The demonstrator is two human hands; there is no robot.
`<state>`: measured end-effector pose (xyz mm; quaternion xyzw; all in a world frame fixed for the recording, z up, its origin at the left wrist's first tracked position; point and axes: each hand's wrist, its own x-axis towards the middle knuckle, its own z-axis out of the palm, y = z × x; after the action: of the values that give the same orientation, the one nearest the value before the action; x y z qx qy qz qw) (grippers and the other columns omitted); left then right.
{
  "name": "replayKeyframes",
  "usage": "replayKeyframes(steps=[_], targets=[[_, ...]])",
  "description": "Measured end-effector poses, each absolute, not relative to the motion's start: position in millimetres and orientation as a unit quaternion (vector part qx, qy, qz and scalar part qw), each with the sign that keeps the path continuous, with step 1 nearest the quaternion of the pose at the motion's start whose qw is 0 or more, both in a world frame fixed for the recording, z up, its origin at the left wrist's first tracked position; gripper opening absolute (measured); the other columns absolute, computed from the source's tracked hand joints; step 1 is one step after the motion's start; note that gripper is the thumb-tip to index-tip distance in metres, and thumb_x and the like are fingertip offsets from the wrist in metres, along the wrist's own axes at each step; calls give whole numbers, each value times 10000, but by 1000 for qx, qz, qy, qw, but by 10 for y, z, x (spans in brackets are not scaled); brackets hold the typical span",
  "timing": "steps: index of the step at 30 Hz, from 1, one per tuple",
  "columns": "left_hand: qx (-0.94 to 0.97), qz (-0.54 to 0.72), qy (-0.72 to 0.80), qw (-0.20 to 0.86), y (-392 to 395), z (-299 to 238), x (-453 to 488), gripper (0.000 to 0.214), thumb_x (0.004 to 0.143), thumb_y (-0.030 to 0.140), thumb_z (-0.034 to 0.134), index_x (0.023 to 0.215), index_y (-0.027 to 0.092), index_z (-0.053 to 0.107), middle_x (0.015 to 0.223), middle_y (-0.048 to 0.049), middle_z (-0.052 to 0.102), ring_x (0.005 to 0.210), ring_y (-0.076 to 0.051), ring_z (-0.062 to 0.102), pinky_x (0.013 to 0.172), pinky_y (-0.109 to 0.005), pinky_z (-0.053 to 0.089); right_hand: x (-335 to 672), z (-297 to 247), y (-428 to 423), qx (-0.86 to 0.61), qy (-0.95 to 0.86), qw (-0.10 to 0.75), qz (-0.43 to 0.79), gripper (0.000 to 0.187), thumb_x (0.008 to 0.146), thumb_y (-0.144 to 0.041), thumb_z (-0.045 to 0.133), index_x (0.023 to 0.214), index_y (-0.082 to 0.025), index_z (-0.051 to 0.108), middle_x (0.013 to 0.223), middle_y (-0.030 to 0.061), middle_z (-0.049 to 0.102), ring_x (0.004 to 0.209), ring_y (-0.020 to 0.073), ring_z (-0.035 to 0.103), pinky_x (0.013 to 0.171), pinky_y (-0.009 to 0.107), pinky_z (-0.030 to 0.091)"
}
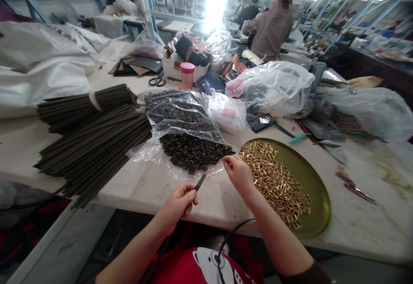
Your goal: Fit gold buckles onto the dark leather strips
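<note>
My left hand [183,199] is closed around a narrow dark strap [200,182], whose end sticks up past the thumb. To its right, my right hand [238,173] has its fingers pinched together at the edge of a pile of small dark loops [190,151]. Whatever the right fingers hold, if anything, is too small to make out. The loops spill from a clear plastic bag [180,112]. Beside my right forearm, gold-coloured metal buckles [277,180] lie heaped on a round olive-gold tray [318,202].
Bundled long dark strips [97,142] cover the table's left side. Behind the loops stand a pink-lidded jar [187,75] and black scissors [156,81]. A phone [262,123], plastic bags [274,88] and a thin pointed tool [359,192] lie to the right. A person [272,30] is farther back.
</note>
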<state>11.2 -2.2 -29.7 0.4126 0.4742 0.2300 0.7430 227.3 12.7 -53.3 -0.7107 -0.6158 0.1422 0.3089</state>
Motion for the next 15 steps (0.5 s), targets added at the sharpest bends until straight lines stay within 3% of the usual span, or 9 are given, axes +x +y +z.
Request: replayKeyframes(steps=[4, 9, 12, 15], targets=[[408, 229, 482, 741, 13, -301, 120, 193, 732, 317, 519, 836, 157, 484, 615, 69, 503, 362, -8, 299, 356, -148, 176, 2018, -614, 293, -685, -700, 188, 75, 168, 845, -218, 464, 905, -221, 620, 848, 41, 598, 744, 157, 556, 647, 239, 370], [418, 243, 481, 731, 8, -322, 62, 192, 748, 312, 511, 851, 153, 484, 612, 70, 494, 371, -10, 309, 364, -147, 181, 1909, -698, 403, -688, -700, 184, 62, 138, 833, -188, 475, 809, -192, 611, 830, 65, 581, 744, 173, 543, 642, 259, 371], [421, 240, 483, 729, -12, -312, 59, 203, 746, 328, 514, 846, 155, 475, 601, 69, 500, 362, -14, 312, 360, -152, 180, 1946, -651, 303, -675, -676, 278, 103, 123, 829, -211, 479, 770, -185, 584, 895, 70, 582, 809, 176, 537, 705, 275, 391], [429, 235, 479, 728, -49, -262, 92, 222, 745, 364, 515, 812, 159, 461, 585, 65, 506, 356, -18, 310, 355, -155, 183, 1929, -556, 100, -648, -555, 451, 264, 89, 786, -271, 546, 750, -190, 551, 778, 28, 575, 706, 153, 532, 649, 274, 412]])
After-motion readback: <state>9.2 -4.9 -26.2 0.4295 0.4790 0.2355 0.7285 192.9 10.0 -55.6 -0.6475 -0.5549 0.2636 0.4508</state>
